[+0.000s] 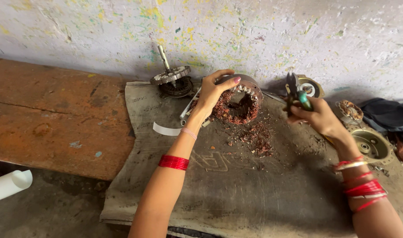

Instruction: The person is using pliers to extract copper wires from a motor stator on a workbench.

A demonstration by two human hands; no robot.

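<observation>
Fingers of the left hand [212, 90] are curled over the rim of a motor stator [237, 99], a round steel ring packed with frayed reddish copper winding. It's tipped up on edge, bore facing roughly toward the camera. Right of the stator, the right hand [318, 117] is wrapped tight around green-handled pliers [295, 94], nose pointing up toward the wall. Copper scraps [256, 139] litter the coarse burlap mat [236, 194] just below the stator. Left of it stands a rotor with shaft [171, 79], shaft tilted up-left. Behind is a paint-flecked plaster wall [263, 35], with a rusty slab [51, 119] far left.
</observation>
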